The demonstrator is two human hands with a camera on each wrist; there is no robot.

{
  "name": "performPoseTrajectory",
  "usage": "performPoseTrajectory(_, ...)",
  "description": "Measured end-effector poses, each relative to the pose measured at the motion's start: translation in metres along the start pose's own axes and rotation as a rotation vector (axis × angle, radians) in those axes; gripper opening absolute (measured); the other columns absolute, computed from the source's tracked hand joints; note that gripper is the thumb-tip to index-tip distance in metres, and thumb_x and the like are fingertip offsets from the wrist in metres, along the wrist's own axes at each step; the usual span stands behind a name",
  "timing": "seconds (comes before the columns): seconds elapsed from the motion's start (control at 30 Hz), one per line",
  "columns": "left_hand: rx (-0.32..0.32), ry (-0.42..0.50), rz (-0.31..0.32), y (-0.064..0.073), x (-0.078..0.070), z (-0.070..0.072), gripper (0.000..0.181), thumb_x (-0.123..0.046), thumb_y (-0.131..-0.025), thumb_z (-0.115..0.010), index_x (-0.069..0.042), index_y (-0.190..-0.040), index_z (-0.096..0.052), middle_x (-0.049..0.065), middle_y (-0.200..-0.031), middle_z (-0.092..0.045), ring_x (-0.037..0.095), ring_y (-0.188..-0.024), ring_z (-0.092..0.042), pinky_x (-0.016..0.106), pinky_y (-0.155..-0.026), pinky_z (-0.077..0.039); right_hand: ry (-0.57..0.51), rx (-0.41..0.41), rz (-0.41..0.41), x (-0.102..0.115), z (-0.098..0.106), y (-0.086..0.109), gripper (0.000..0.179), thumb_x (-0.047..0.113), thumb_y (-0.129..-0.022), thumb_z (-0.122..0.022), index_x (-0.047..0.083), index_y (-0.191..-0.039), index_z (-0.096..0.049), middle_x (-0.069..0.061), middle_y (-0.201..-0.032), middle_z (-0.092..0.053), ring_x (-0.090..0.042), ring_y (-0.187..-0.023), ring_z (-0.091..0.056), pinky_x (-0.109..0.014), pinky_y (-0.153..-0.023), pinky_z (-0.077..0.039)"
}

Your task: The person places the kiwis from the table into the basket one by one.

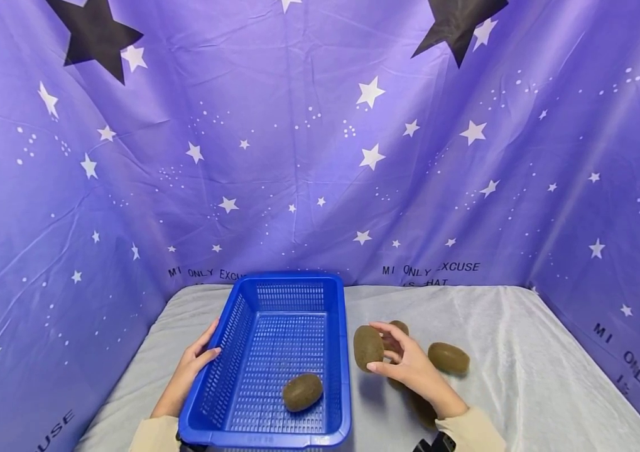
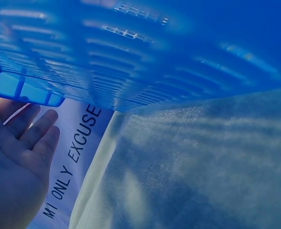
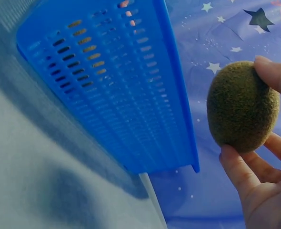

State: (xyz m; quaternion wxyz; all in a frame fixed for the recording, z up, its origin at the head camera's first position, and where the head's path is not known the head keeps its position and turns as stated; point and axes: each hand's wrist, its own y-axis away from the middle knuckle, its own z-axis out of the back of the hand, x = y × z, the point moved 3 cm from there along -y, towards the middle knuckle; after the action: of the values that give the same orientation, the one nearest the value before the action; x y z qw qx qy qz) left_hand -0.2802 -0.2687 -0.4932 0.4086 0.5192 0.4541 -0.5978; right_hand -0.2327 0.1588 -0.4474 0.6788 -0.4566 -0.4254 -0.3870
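Observation:
My right hand [image 1: 410,364] pinches a brown kiwifruit [image 1: 368,348] between thumb and fingers, just outside the right side of a blue plastic basket [image 1: 347,376]. The right wrist view shows this fuzzy kiwifruit [image 3: 243,107] held up beside the basket wall [image 3: 126,95]. Another kiwifruit [image 1: 303,392] lies in the basket, near its front right corner. At the basket's left rim rests my left hand [image 1: 189,370], thumb and index finger touching the edge. In the left wrist view the left hand [image 2: 21,152] has its fingers nearly straight beneath the rim.
Several more kiwifruits lie on the light grey cloth [image 1: 523,376], partly hidden behind and under the right hand; one kiwifruit [image 1: 448,358] sits farther right. A purple star-patterned curtain [image 1: 308,157] stands behind the table and along both sides.

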Motion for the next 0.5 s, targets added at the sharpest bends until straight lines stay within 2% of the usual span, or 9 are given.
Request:
performPoseTrajectory(0.2, 0.0, -0.004, 0.005, 0.0, 0.0, 0.0, 0.063, -0.012, -0.098, -0.046, -0.008, -0.152, -0.013, 0.015, -0.157, -0.007, -0.004, -0.118, -0.044, 0.022, -0.087, -0.046, -0.01, -0.027, -0.011, 0.004, -0.007, -0.003, 0.068, 0.008, -0.075, -0.077, -0.001, -0.135, -0.045, -0.017, -0.13, -0.048, -0.015, -0.109, -0.054, -0.025, -0.089, -0.047)
performPoseTrajectory(0.5, -0.01, -0.008, 0.013, 0.0, 0.0, 0.0, 0.063, -0.012, -0.098, -0.045, -0.009, -0.152, -0.013, 0.017, -0.156, -0.008, -0.004, -0.117, -0.045, 0.023, -0.087, -0.047, -0.02, 0.015, 0.062, 0.001, -0.018, -0.008, 0.065, 0.006, -0.077, -0.076, -0.003, -0.133, -0.045, -0.021, -0.131, -0.048, -0.021, -0.111, -0.054, -0.027, -0.089, -0.048)
